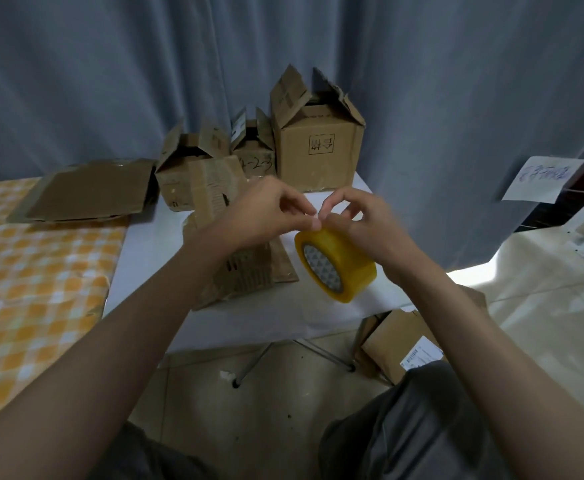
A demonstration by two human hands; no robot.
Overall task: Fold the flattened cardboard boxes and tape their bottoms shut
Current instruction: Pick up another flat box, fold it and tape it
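A yellow tape roll [344,265] hangs above the white table [145,244], held by my right hand [366,223], whose fingers curl over its top edge. My left hand [266,213] meets it at the roll's top, thumb and finger pinching at the tape's edge. Under my left forearm lies a partly folded cardboard box [249,271] on the table. Three folded boxes stand at the back: a tall one [318,150], a small one [254,157] and a low one [179,174], all with flaps open upward.
A flattened cardboard sheet [86,192] lies across the orange checked mattress [24,289] at left. More flat cardboard with a label [401,344] sits on the floor under the table's right side. Grey curtains hang behind. A paper note [540,178] hangs at right.
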